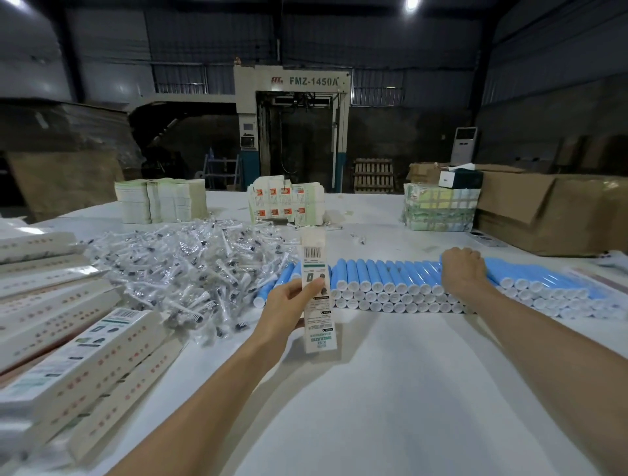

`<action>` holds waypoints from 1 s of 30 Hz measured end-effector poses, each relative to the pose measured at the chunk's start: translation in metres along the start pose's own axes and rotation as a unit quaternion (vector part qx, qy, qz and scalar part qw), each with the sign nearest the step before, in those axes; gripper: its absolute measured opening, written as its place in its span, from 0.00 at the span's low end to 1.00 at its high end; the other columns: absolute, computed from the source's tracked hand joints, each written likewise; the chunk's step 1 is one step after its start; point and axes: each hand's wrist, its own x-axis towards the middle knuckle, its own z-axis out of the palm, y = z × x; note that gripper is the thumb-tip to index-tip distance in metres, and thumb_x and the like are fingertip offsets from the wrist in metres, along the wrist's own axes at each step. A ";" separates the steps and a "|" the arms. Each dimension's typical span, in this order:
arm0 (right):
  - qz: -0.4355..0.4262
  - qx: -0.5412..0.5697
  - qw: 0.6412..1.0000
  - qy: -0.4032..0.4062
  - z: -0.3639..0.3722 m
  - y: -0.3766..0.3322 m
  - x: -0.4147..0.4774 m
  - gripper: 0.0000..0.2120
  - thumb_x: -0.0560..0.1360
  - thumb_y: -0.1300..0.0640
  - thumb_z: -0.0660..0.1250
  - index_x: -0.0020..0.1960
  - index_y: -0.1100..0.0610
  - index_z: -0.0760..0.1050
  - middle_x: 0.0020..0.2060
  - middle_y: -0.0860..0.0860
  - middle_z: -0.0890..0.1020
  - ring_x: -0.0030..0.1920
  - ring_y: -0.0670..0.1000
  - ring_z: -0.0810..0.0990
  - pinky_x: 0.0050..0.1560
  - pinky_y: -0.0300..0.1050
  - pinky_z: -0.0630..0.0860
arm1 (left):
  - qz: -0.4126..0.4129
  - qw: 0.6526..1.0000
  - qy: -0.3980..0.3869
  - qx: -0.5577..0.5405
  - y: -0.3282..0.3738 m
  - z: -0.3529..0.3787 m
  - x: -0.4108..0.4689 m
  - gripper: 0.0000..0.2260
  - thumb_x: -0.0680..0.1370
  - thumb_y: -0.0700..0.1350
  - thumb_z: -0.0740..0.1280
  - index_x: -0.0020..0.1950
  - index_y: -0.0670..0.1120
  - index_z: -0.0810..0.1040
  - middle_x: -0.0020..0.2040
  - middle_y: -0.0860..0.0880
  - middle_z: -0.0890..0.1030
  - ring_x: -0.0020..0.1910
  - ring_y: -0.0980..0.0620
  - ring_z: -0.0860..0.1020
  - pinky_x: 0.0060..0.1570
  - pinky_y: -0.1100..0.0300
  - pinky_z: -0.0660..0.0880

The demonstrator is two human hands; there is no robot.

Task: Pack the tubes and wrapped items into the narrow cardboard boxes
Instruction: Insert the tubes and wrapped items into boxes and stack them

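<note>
Holding a narrow box (319, 322) upright over the counter (390, 390) middle, left grip (292, 302) pinches it mid-length. Right grip (464, 270) is curled on the blue tubes (390, 282) behind; can't tell if it is grasping one. Wrapped items (190, 268) are heaped toward the left edge.

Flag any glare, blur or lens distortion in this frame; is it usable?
Head view: the fisheye bend bows the far edge of the table; the ceiling lamp flares at the top and the background is dim; the stacked boxes at lower left are smeared; the box in the left hand and the tubes are sharp, with the barcode visible; shadows are soft. Usable.
</note>
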 end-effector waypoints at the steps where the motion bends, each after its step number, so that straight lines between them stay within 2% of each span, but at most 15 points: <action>1: -0.011 -0.002 1.000 -0.001 -0.001 -0.001 0.000 0.09 0.79 0.64 0.67 0.58 0.58 0.79 0.58 0.55 0.81 0.61 0.57 0.79 0.60 0.45 0.75 | 0.001 1.000 0.002 -0.001 0.000 0.000 0.000 0.11 0.84 0.51 0.71 0.61 0.48 0.86 0.53 0.48 0.89 0.54 0.49 0.88 0.54 0.52 0.83; 4: -0.018 0.057 0.998 0.023 -0.003 -0.003 0.000 0.11 0.81 0.63 0.67 0.62 0.63 0.75 0.61 0.59 0.79 0.63 0.60 0.77 0.62 0.48 0.73 | 0.007 1.000 0.001 0.000 0.001 -0.002 -0.002 0.10 0.83 0.50 0.73 0.61 0.47 0.87 0.52 0.48 0.90 0.52 0.50 0.88 0.50 0.55 0.84; 6: -0.004 0.206 0.978 0.037 -0.014 -0.008 -0.006 0.11 0.83 0.61 0.66 0.61 0.67 0.73 0.59 0.63 0.77 0.62 0.64 0.75 0.59 0.54 0.72 | 0.010 1.000 -0.006 0.005 0.003 -0.003 -0.004 0.09 0.82 0.50 0.74 0.59 0.48 0.88 0.52 0.48 0.90 0.51 0.50 0.88 0.46 0.60 0.84; 7: 0.002 0.311 0.949 0.046 -0.023 -0.011 -0.013 0.08 0.83 0.61 0.64 0.58 0.66 0.74 0.55 0.63 0.78 0.58 0.64 0.76 0.52 0.53 0.72 | 0.011 1.000 -0.012 0.007 0.003 -0.003 -0.004 0.09 0.81 0.49 0.75 0.59 0.48 0.89 0.52 0.49 0.90 0.51 0.50 0.89 0.45 0.62 0.83; 9: -0.009 0.522 0.851 0.060 -0.043 -0.019 -0.034 0.07 0.85 0.59 0.62 0.51 0.62 0.75 0.45 0.57 0.78 0.47 0.60 0.77 0.42 0.50 0.70 | 0.014 0.999 -0.027 0.020 0.004 -0.002 -0.005 0.08 0.80 0.49 0.76 0.57 0.51 0.90 0.53 0.49 0.90 0.52 0.50 0.89 0.45 0.63 0.83; 10: -0.020 0.609 0.791 0.062 -0.054 -0.023 -0.048 0.07 0.85 0.58 0.63 0.51 0.60 0.76 0.43 0.55 0.79 0.46 0.58 0.77 0.42 0.49 0.72 | 0.017 0.999 -0.037 0.029 0.005 -0.001 -0.006 0.07 0.79 0.50 0.77 0.56 0.52 0.90 0.53 0.50 0.90 0.52 0.51 0.88 0.45 0.63 0.83; 14: -0.093 0.839 0.534 0.045 -0.097 -0.039 -0.101 0.07 0.83 0.56 0.69 0.57 0.59 0.81 0.50 0.53 0.87 0.54 0.52 0.86 0.56 0.41 0.81 | 0.029 0.994 -0.084 0.056 0.008 0.005 -0.012 0.11 0.75 0.57 0.80 0.55 0.56 0.90 0.54 0.51 0.90 0.53 0.51 0.88 0.47 0.62 0.83; 15: -0.106 0.863 0.491 0.042 -0.105 -0.042 -0.109 0.09 0.82 0.56 0.70 0.59 0.61 0.80 0.49 0.52 0.87 0.54 0.53 0.86 0.56 0.41 0.81 | 0.031 0.993 -0.093 0.064 0.007 0.007 -0.014 0.14 0.73 0.59 0.80 0.55 0.56 0.90 0.54 0.51 0.90 0.53 0.51 0.88 0.47 0.62 0.83; 17: -0.121 0.887 0.445 0.036 -0.119 -0.050 -0.116 0.14 0.81 0.59 0.72 0.64 0.62 0.74 0.48 0.54 0.87 0.54 0.55 0.87 0.55 0.43 0.82 | 0.033 0.990 -0.107 0.080 0.005 0.010 -0.016 0.15 0.72 0.60 0.80 0.55 0.56 0.90 0.54 0.51 0.90 0.53 0.51 0.88 0.49 0.60 0.83; 18: -0.126 0.890 0.437 0.031 -0.125 -0.054 -0.117 0.17 0.81 0.60 0.72 0.66 0.61 0.71 0.48 0.54 0.87 0.53 0.56 0.87 0.55 0.45 0.83 | 0.035 0.989 -0.115 0.083 0.004 0.012 -0.017 0.14 0.73 0.59 0.80 0.56 0.56 0.90 0.55 0.51 0.90 0.54 0.50 0.88 0.49 0.60 0.83; 19: -0.128 0.884 0.448 0.030 -0.129 -0.057 -0.117 0.18 0.80 0.61 0.72 0.66 0.58 0.69 0.48 0.54 0.88 0.52 0.55 0.87 0.55 0.46 0.83 | 0.037 0.988 -0.122 0.084 0.004 0.012 -0.018 0.12 0.74 0.57 0.80 0.56 0.56 0.90 0.55 0.51 0.89 0.54 0.50 0.88 0.49 0.60 0.83; 22: -0.117 0.821 0.558 0.032 -0.131 -0.066 -0.115 0.19 0.79 0.60 0.73 0.64 0.48 0.68 0.49 0.52 0.87 0.48 0.52 0.88 0.53 0.49 0.84 | 0.045 0.987 -0.131 0.077 0.005 0.013 -0.020 0.14 0.74 0.59 0.79 0.56 0.56 0.90 0.55 0.50 0.89 0.53 0.50 0.88 0.49 0.61 0.83; 25: -0.109 0.744 0.659 -0.004 -0.126 -0.067 -0.109 0.21 0.79 0.58 0.72 0.67 0.49 0.67 0.49 0.49 0.86 0.44 0.42 0.85 0.46 0.43 0.81 | 0.048 0.988 -0.125 0.077 0.005 0.012 -0.020 0.11 0.77 0.57 0.79 0.56 0.55 0.90 0.55 0.50 0.89 0.53 0.50 0.88 0.49 0.61 0.83; 27: -0.115 0.708 0.695 -0.046 -0.124 -0.065 -0.105 0.18 0.78 0.56 0.71 0.65 0.48 0.70 0.48 0.47 0.85 0.41 0.38 0.82 0.43 0.37 0.76 | 0.049 0.988 -0.121 0.085 0.004 0.011 -0.020 0.09 0.78 0.55 0.78 0.56 0.56 0.90 0.54 0.50 0.89 0.53 0.50 0.88 0.48 0.62 0.82; 30: -0.135 0.661 0.729 -0.110 -0.128 -0.066 -0.103 0.08 0.79 0.53 0.67 0.58 0.50 0.73 0.49 0.49 0.83 0.44 0.44 0.81 0.47 0.45 0.72 | 0.053 0.987 -0.122 0.088 0.003 0.012 -0.022 0.08 0.78 0.54 0.78 0.56 0.56 0.90 0.54 0.51 0.90 0.52 0.52 0.88 0.47 0.67 0.81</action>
